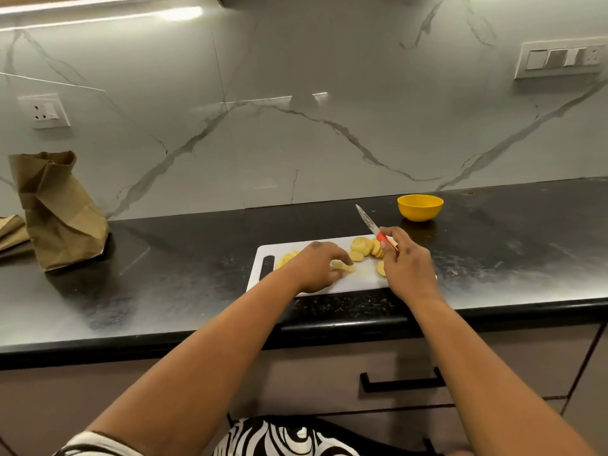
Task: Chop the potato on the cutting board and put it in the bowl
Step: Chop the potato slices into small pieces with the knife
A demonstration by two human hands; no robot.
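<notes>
Head view: white board (pixel 332 284) on black counter (pixel 184 268), near the front edge. Left hand (pixel 316 264) down on the board, fingers curled over a potato piece (pixel 343 266), pinching it against the board. Right hand (pixel 406 261) wrapped round the orange handle of a knife (pixel 373 229), blade raised off the board, tip pointing up and away toward the wall. Round potato slices (pixel 363 246) fanned on the board between the hands, more cut bits (pixel 285 258) at the board's left end by its handle slot. Yellow bowl (pixel 420 207) behind the board to the right, apart from it; contents not visible. Crumpled paper bag (pixel 59 209) standing far left on counter. Drawer handle (pixel 399 383) below.
</notes>
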